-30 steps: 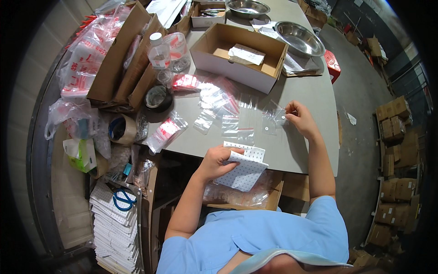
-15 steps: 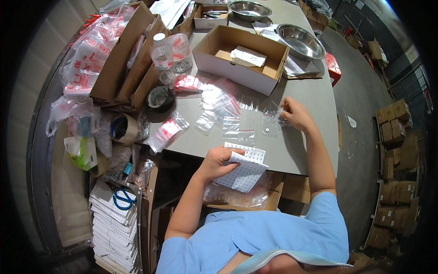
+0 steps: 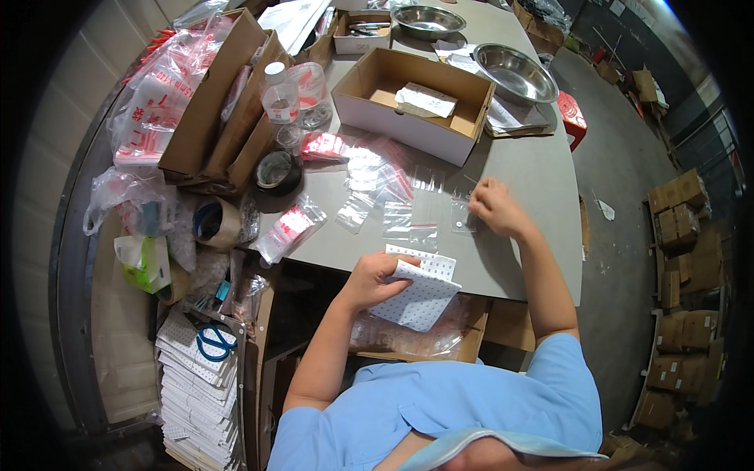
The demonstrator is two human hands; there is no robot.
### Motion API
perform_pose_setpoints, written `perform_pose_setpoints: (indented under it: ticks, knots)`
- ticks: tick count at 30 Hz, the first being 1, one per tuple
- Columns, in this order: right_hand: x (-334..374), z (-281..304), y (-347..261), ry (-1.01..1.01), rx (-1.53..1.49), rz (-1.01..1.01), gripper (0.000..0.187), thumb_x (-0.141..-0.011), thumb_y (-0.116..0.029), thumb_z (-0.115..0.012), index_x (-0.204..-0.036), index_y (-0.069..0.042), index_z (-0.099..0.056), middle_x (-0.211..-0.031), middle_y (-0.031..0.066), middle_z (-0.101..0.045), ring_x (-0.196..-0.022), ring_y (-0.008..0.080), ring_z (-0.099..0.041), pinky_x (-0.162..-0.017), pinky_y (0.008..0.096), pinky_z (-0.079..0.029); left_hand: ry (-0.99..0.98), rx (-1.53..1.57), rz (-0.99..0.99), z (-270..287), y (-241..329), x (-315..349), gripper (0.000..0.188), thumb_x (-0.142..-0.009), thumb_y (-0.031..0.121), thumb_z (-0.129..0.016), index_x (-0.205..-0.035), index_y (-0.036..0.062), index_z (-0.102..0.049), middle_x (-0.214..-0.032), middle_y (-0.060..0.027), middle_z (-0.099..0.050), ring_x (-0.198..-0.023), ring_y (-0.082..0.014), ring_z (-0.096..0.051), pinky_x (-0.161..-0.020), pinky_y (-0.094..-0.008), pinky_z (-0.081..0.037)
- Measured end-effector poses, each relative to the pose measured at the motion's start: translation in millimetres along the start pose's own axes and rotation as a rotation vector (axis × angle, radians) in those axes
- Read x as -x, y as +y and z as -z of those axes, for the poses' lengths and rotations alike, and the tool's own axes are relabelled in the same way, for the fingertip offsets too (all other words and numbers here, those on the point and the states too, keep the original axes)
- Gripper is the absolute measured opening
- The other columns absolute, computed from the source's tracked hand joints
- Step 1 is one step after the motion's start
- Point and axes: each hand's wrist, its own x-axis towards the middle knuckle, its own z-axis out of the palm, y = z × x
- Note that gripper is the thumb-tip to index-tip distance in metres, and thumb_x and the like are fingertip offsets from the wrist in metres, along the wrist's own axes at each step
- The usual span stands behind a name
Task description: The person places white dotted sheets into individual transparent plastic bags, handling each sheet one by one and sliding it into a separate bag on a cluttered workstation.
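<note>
My left hand (image 3: 375, 280) is closed on a folded white paper sheet with small dark printed marks (image 3: 424, 302), held above the table's near edge. Out over the table, my right hand (image 3: 496, 207) has its fingers drawn together. What they hold, if anything, is hidden. Just left of those fingertips lies a small clear zip bag (image 3: 460, 220) with a small white round piece in it. More small clear zip bags (image 3: 398, 219) are laid flat to the left, beside a spread pile of clear bags with red edges (image 3: 377, 169).
An open cardboard box (image 3: 412, 129) holding a paper piece stands behind the bags, with metal bowls (image 3: 514, 72) beyond. Tape rolls (image 3: 214, 222), a plastic bottle (image 3: 280, 98) and cartons crowd the left. Blue-handled scissors (image 3: 215, 342) lie on stacked printed sheets (image 3: 196, 392). Below sits an open drawer (image 3: 473, 323).
My right hand has moved slightly left, to the edge of the small bag with the white piece. The clear bag at its fingers no longer shows. My left hand stays put with the paper sheet.
</note>
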Motion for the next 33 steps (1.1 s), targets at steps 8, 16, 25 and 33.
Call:
perform_pose_setpoints:
  ticks: [8,16,25,33]
  knots:
    - [19,-6,-10,0.213,0.047,-0.061,0.045,-0.069,-0.018,-0.081,-0.106,-0.009,-0.057,-0.122,0.0182,-0.049,-0.119,0.0381,-0.042,-0.101,0.0439,-0.037,-0.01,0.145,0.09,-1,-2,3,0.031,-0.073,0.003,-0.072,-0.104,0.0031,-0.071,-0.1,-0.0085,-0.072,-0.084,-0.0169,-0.067,-0.076,-0.0278,-0.051]
    - [50,-7,-6,-0.186,0.012,0.129,0.054,-0.088,-0.03,-0.06,-0.137,-0.01,-0.047,-0.153,0.0166,-0.031,-0.143,0.0388,-0.022,-0.115,0.0557,-0.016,0.26,0.88,0.248,12,-24,15,0.028,-0.076,0.005,-0.074,-0.103,-0.0043,-0.069,-0.098,-0.0096,-0.071,-0.085,-0.0141,-0.066,-0.078,-0.0282,-0.052]
    - [143,-25,-69,-0.477,-0.338,0.417,0.044,-0.09,-0.025,-0.059,-0.129,-0.005,-0.053,-0.147,0.0182,-0.037,-0.142,0.0403,-0.023,-0.115,0.0541,-0.014,0.459,0.779,0.23,13,-23,1,0.023,-0.085,0.005,-0.069,-0.104,-0.0063,-0.066,-0.096,-0.0092,-0.07,-0.08,-0.0122,-0.065,-0.074,-0.0255,-0.051]
    - [104,6,-99,-0.299,-0.641,0.218,0.013,-0.089,-0.012,-0.063,-0.088,0.0,-0.066,-0.071,0.005,-0.063,-0.064,0.0119,-0.056,-0.06,0.0281,-0.046,0.361,0.374,0.222,4,-32,3,0.016,-0.085,0.003,-0.067,-0.098,-0.0062,-0.068,-0.085,-0.005,-0.068,-0.075,-0.0076,-0.059,-0.066,-0.0233,-0.047]
